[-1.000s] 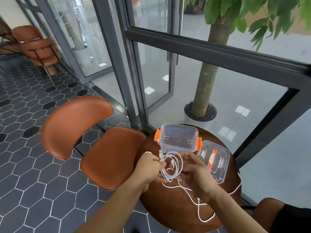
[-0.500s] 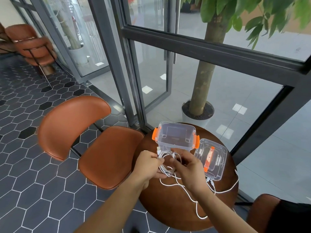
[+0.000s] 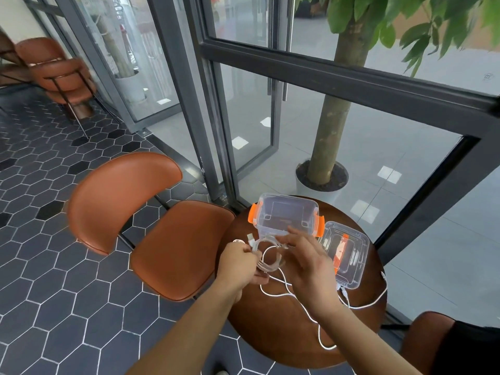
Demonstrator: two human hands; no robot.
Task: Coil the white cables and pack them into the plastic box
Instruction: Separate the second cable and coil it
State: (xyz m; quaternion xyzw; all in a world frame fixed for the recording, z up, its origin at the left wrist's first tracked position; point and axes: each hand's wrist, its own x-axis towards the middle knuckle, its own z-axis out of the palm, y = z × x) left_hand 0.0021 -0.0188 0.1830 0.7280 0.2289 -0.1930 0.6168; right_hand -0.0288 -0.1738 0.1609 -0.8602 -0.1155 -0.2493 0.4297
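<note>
Box: a clear plastic box (image 3: 273, 229) with orange latches (image 3: 253, 216) on its left and right ends stands open-topped at the far side of the round brown surface (image 3: 270, 334).
Inside the box: only its clear floor and the brown beneath show through.
Lid: a clear lid (image 3: 351, 269) lies just right of the box, touching its right latch. An orange piece and pale strips show through it, but what they are cannot be told.
Cable coil: the cable coil (image 3: 270, 262), several white loops, is held just above the surface on the near side of the box, outside it. A plug (image 3: 250, 236) sticks out at its far left.
Loose cable: a loose cable (image 3: 300, 300) trails from the coil toward the near edge of the surface.
Second cable: a second cable (image 3: 376, 300) curves along the right edge, with one end beside the lid's near corner.
Left hand: the left hand (image 3: 238, 262) has its grip clenched round the left side of the coil.
Right hand: the right hand (image 3: 307, 263) reaches over the coil with its fingers spread and mostly straight, the tips at the coil's far side by the box wall. Whether its grip pinches a strand cannot be told.
Writing: a small round mark (image 3: 488, 77) on the glass at the far right is too small to read.
Around: a brown chair (image 3: 176, 239) stands left of the surface and a potted tree (image 3: 322, 147) stands beyond the glass.
</note>
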